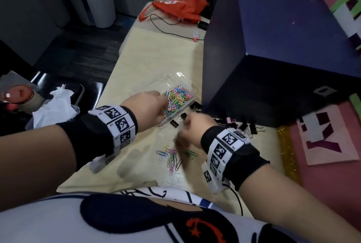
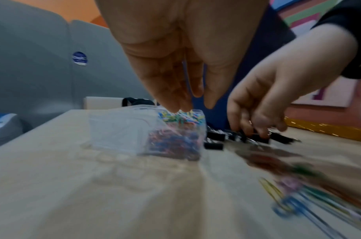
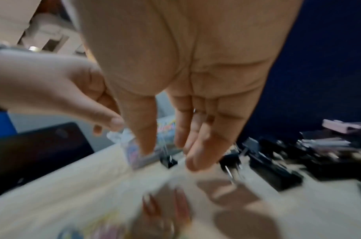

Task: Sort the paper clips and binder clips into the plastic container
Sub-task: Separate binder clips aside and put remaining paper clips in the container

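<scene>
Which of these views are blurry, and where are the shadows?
Head view: mostly sharp, only the right hand smeared. Left wrist view: table and loose paper clips streaked. Right wrist view: binder clips blurred; soft hand shadows fall on the table.

Both forearms are bare down to the wrists. Each wrist wears a wide black band [image 1: 91, 135], and over it a white strap [image 1: 117, 123] of square black-and-white coded tags set side by side, with tiny printed characters beside them. The right strap [image 1: 224, 149] runs toward 7 o'clock, where a white block, probably the camera housing, hangs under the wrist with a thin black cable [image 1: 237, 195] trailing toward 5 o'clock. The shirt [image 1: 58, 221] is white with a large navy shape, a red emblem [image 1: 205, 229] at 6 o'clock, and dark lettering.
</scene>
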